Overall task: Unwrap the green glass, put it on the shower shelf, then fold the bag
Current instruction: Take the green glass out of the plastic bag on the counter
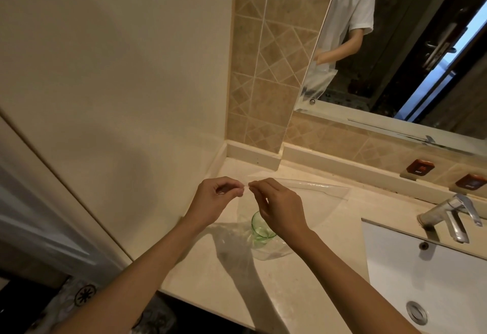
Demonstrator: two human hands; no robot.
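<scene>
Left hand (216, 196): raised above the vanity counter, thumb and forefinger pinched on the top edge of the clear plastic bag (316, 194).
Right hand (279, 204): just beside the left, fingertips almost touching it, likewise pinched on the bag's edge; other fingers loosely curled.
Clear plastic bag: held up by its mouth, hanging down to the countertop (237, 289), one flap sagging away to the right toward the faucet (453, 215).
Green glass (259, 229): inside the bag near its bottom, partly hidden behind the right wrist; resting on the counter or hanging just above it, cannot tell which.
Step in hand: probably parting the two layers of the bag mouth, glass not yet out.
Shower shelf: not in view.
Sink basin (395, 267): to the right of the glass, some way off.
Risk, slip: thin film gripped only by fingertips; a lost pinch drops the bag and lets the glass topple on the hard stone.
Risk, lift: pulling the mouth higher with the glass inside could swing it against the counter or wall (118, 96).
Risk, tear: a sharp pull apart could split the film and release the glass.
Risk, sight: transparent plastic hard to read, opening easily missed.
</scene>
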